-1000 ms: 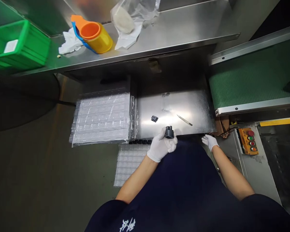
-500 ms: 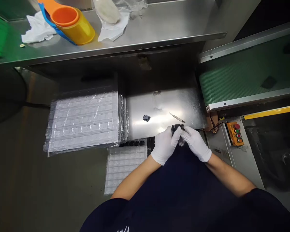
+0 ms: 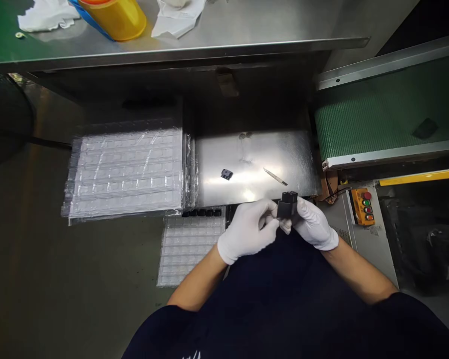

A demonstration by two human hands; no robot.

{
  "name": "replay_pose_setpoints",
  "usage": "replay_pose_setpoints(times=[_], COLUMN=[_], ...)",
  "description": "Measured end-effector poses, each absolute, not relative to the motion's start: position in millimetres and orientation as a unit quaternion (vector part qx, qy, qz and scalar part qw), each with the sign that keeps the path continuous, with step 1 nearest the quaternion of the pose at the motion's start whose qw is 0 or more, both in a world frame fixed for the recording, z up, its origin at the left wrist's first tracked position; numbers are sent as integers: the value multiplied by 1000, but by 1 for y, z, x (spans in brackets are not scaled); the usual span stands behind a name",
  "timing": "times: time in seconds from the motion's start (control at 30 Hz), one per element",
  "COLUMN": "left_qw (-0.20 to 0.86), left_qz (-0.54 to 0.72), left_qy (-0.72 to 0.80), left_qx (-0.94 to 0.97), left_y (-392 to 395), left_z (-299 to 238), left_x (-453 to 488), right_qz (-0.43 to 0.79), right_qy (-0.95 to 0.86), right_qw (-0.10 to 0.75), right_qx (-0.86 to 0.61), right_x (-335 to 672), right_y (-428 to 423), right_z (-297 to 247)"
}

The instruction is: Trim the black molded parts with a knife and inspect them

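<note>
The person wears a dark navy short-sleeved shirt (image 3: pixel 284 304), plain across the front except for a small white marking (image 3: pixel 192 355) on the wearer's left, cut off and unreadable. Both forearms are bare. Plain, close-fitting white gloves (image 3: pixel 237 237) cover the left hand (image 3: pixel 250 228) and right hand (image 3: pixel 314 224), ending at the wrists.

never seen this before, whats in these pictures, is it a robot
No robot: these are a person's left hand and right hand in white gloves. Every picture comes from one camera worn on the head, looking forward and down. The right hand holds a blocky black plastic-looking part; the left is close against it. On the shiny metal surface lie a small black pronged piece and a slim, pointed silvery tool. To its left sits a stack of clear plastic trays; to its right, a green ribbed conveyor belt.
</note>
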State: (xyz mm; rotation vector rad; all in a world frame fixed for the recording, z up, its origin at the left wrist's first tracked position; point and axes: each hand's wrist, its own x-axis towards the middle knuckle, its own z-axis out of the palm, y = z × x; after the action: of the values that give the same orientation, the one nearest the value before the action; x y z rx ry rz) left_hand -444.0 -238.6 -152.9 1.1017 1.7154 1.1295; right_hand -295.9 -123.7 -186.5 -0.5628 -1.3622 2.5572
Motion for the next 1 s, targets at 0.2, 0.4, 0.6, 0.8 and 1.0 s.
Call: replay_pose_setpoints(times=[0.2,0.4,0.6,0.8,1.0], left_qw=[360,505,622,649,686], left_qz=[420,474,529,582,601], left_qy=[722,662,545,480,406], left_qx=[416,286,191,96,56], left_y=[-235,-228,-224,-221,-210], left_z=[-159,-152,-145,-162,-165], left_x=[-435,-428,-424,-418,-411], right_qz=[705,674,683,716,685], right_qy=[-656,-685,-686,-664,-685], right_qw=[41,67,74,19,0], right_qx=[-267,-269,-242,-212,-249], right_x=[-301,-298,-295,-299,-301], right_y=[-117,-113,-102,-96,-89], right_z=[-170,-160,-150,-136,-137])
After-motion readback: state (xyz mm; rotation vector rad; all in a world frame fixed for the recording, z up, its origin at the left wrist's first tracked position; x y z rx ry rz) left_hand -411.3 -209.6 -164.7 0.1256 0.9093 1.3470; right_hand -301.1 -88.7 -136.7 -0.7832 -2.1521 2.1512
